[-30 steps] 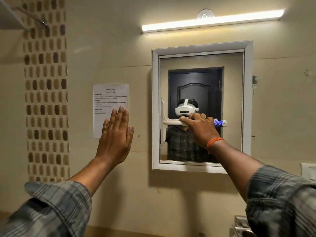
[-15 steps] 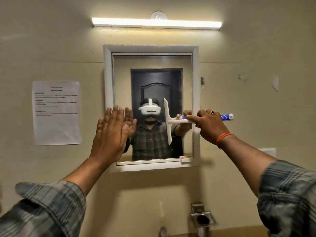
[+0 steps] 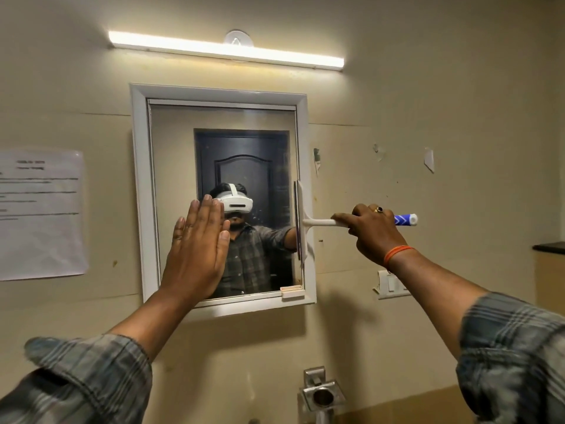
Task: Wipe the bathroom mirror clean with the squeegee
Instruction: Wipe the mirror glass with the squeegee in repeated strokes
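A mirror point(image 3: 183, 166) in a white frame point(image 3: 139, 185) hangs on the beige wall. My right hand point(image 3: 374, 232) grips the white and blue handle of a squeegee point(image 3: 318, 222). Its blade stands upright at the mirror's right edge, against the glass and frame. My left hand point(image 3: 197, 249) is flat with its fingers together, raised in front of the lower left of the glass. I cannot tell whether the palm touches the glass. The mirror reflects a person in a checked shirt and a dark door.
A tube light point(image 3: 226, 50) runs above the mirror. A printed paper sheet point(image 3: 41, 214) hangs on the wall at left. A switch plate point(image 3: 391, 284) sits right of the mirror, a steel tap fitting point(image 3: 321, 393) below it, and a dark ledge point(image 3: 548, 247) at far right.
The squeegee blade has travelled from the mirror's left side across the glass to its right edge. My left hand has shifted from the wall at left to in front of the glass.
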